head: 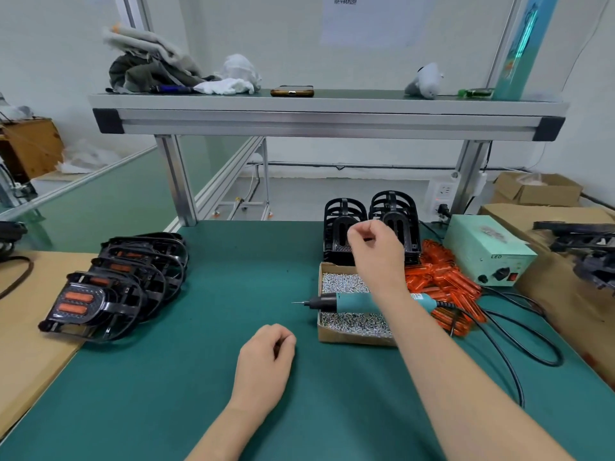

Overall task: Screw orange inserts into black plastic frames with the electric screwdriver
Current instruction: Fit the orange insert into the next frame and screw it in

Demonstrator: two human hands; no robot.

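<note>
Two stacks of bare black plastic frames (394,217) stand at the back right of the green mat. My right hand (376,251) hovers in front of them with its fingers curled, and I cannot tell whether it touches a frame. A heap of orange inserts (442,281) lies just right of it. The teal electric screwdriver (352,301) lies across a cardboard box of small silver screws (346,322), its tip pointing left. My left hand (266,356) rests on the mat with loosely curled fingers, holding nothing. Frames fitted with orange inserts (109,287) are stacked at the left.
A pale green power supply box (489,254) sits at the right, and black cables (519,341) loop across the mat. More black frames (585,251) lie on cardboard boxes at the far right. A metal shelf (326,111) runs overhead across the back.
</note>
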